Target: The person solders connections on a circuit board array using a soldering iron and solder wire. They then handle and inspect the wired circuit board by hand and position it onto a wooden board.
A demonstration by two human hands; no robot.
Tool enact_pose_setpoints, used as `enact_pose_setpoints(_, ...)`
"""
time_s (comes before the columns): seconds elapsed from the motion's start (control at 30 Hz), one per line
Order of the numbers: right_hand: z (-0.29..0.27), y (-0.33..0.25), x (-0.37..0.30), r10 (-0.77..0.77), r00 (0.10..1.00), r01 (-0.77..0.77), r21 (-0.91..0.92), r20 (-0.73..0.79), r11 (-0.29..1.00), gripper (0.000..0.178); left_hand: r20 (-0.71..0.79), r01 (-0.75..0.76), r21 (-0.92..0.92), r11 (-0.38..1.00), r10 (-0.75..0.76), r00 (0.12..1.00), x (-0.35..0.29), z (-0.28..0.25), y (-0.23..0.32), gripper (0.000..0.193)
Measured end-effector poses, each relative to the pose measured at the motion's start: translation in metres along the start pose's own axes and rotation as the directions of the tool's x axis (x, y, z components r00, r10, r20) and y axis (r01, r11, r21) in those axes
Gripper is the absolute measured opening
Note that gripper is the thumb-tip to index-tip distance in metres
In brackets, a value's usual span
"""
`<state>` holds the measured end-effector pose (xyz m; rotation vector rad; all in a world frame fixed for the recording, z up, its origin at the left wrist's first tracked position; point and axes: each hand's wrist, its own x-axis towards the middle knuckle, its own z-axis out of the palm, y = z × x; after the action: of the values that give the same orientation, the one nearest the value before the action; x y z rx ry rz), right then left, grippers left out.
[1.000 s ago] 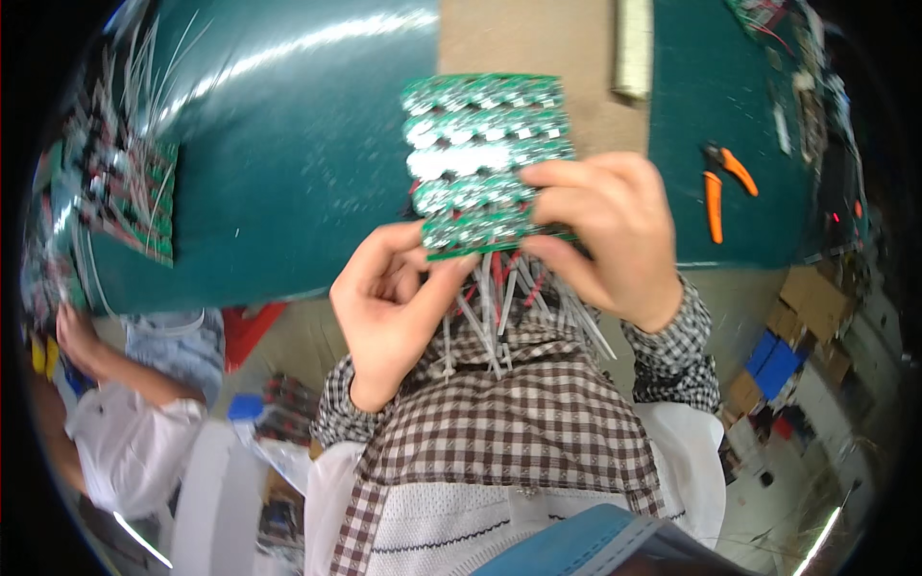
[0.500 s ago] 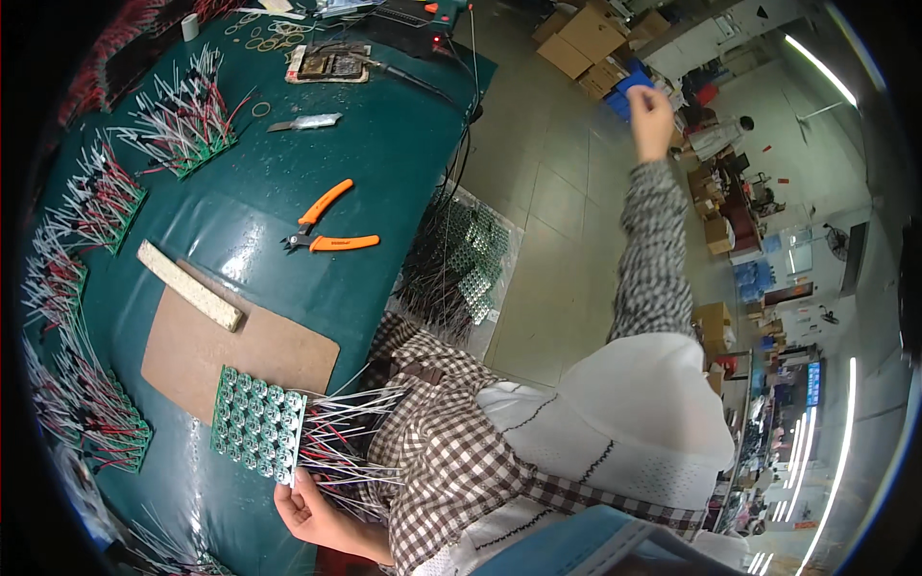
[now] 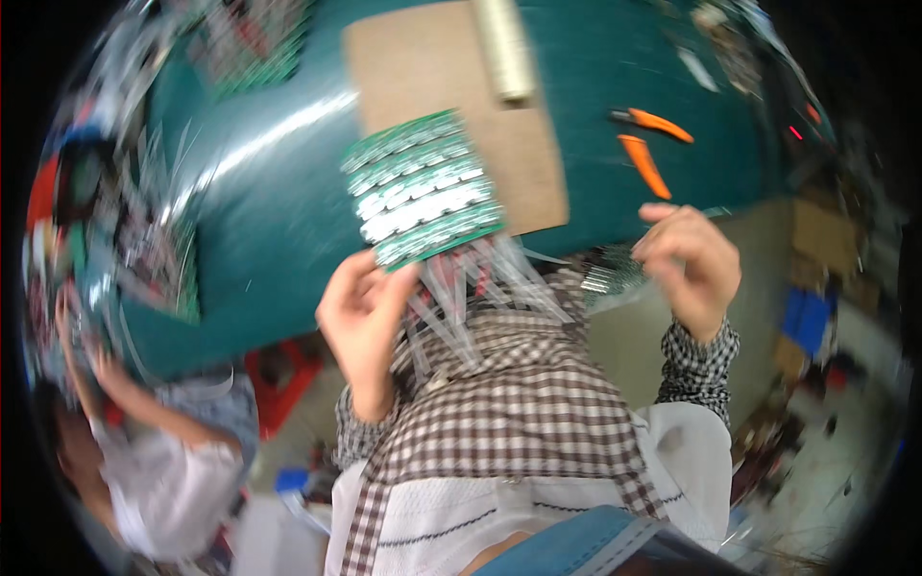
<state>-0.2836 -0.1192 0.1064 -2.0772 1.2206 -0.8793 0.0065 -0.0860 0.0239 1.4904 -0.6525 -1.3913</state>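
An electronics workshop — wired circuit boards (image 3: 423,192), orange-handled cutters (image 3: 643,166) and a green-topped bench (image 3: 264,240) show it, with a co-worker (image 3: 168,480) alongside.

White wires (image 3: 449,300) blurred, blue mask (image 3: 586,545) cut off below

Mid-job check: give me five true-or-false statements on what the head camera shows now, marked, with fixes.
1. The left hand holds the panel. True.
2. The right hand also grips the panel. False: it is apart from it.
3. The wires stick out past the panel's far edge. False: they show past its near edge, over the apron.
4. The pale bar lies on the brown board. True.
5. The cutters have blue handles. False: they are orange.
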Motion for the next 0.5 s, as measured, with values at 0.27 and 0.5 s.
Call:
enact_pose_setpoints(0.27, 0.091, -0.015, 0.076, -0.232, 0.901, 0.256, -0.019, 0.366, 0.966, 0.026, -0.032, -0.023, -0.155, 0.988, 0.018, 0.999, -0.008, -0.008, 0.011, 0.026)
enact_pose_setpoints(0.5, 0.103, -0.016, 0.097, -0.161, 0.901, 0.207, -0.073, 0.402, 0.976, 0.030, 0.016, -0.048, -0.020, 0.999, 0.049, 0.999, -0.004, -0.014, 0.018, 0.027)
